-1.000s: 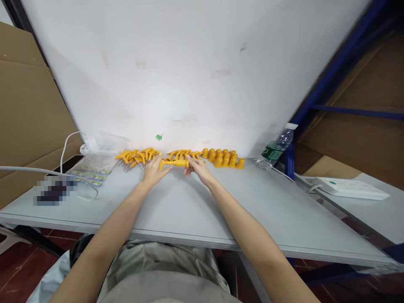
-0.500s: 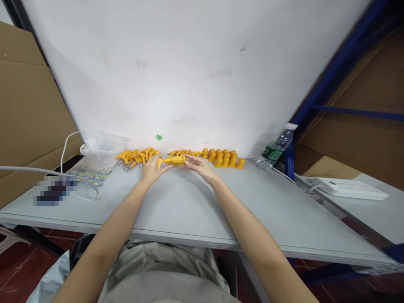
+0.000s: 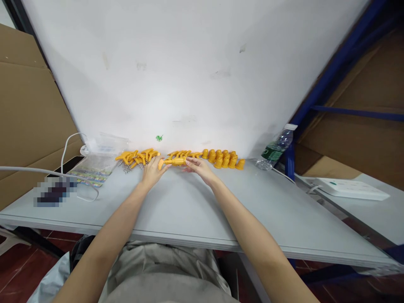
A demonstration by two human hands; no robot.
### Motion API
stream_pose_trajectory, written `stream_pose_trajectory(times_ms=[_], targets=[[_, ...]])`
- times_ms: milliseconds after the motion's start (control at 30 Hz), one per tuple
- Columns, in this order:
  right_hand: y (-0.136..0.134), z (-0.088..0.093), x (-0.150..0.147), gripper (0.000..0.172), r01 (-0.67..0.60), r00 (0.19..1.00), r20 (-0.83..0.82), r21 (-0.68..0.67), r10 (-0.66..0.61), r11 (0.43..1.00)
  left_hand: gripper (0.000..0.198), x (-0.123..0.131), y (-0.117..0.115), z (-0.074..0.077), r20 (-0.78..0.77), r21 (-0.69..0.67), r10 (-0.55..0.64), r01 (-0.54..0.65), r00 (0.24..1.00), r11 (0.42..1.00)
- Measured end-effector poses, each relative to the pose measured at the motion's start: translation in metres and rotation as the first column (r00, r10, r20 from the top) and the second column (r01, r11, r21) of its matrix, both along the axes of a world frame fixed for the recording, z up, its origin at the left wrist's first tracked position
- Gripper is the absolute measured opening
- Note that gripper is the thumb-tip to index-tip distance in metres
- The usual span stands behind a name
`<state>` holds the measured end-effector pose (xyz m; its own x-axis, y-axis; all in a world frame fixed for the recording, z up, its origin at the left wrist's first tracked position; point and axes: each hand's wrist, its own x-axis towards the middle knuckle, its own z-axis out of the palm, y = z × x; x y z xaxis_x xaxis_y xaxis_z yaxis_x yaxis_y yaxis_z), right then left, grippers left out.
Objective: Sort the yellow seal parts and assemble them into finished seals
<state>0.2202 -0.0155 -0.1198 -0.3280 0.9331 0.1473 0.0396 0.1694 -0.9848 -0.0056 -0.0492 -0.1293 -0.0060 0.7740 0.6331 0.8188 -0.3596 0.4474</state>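
Observation:
My left hand (image 3: pixel 152 171) is closed round the yellow T-shaped handle (image 3: pixel 161 164) of a small plastic part. At the other end, the fingers of my right hand (image 3: pixel 199 168) grip a ribbed yellow cup (image 3: pixel 179 161). Handle and cup are in line, lying level just above the table, joined by a narrower yellow shaft. Beside my left hand is a heap of yellow T-shaped handles (image 3: pixel 139 156) with metal tips. Several more yellow handles (image 3: pixel 183 154) lie in a row behind the part. Rows of yellow cups (image 3: pixel 225 159) stand right of my right hand.
A plastic bottle (image 3: pixel 275 147) leans at the right by a blue post. Clear plastic bags (image 3: pixel 94 166), a white cable (image 3: pixel 65 151) and a blurred-out object (image 3: pixel 55 193) are at the left. Small green pieces (image 3: pixel 159 138) are by the white panel. A white power strip (image 3: pixel 350 188) lies far right.
The yellow handle and cup have turned slightly against each other and look a little closer together. Both hands have stayed almost in place, keeping their grips.

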Motion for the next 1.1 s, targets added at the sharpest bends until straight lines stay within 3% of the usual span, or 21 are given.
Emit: stream_pose_trajectory(times_ms=[300, 633, 900, 1100], targets=[[0.0, -0.002, -0.002, 0.053, 0.013, 1.0, -0.012, -0.027, -0.013, 1.0, 0.032, -0.001, 0.001, -0.001, 0.003, -0.001, -0.008, 0.008, 1.0, 1.0], [-0.002, -0.002, -0.007, 0.038, -0.002, 0.998, -0.064, -0.072, -0.002, 0.997, 0.032, -0.003, 0.003, -0.003, 0.014, -0.008, -0.015, 0.015, 1.0, 1.0], [0.001, -0.01, -0.016, 0.032, -0.109, 0.984, -0.161, -0.187, 0.079, 0.976, 0.033, -0.005, 0.006, -0.005, 0.005, -0.021, 0.007, -0.007, 1.0, 1.0], [0.01, -0.003, -0.033, 0.025, -0.093, 0.975, -0.219, -0.264, 0.034, 0.96, 0.039, -0.01, 0.01, -0.007, 0.014, -0.048, 0.021, -0.02, 1.0, 0.999]])
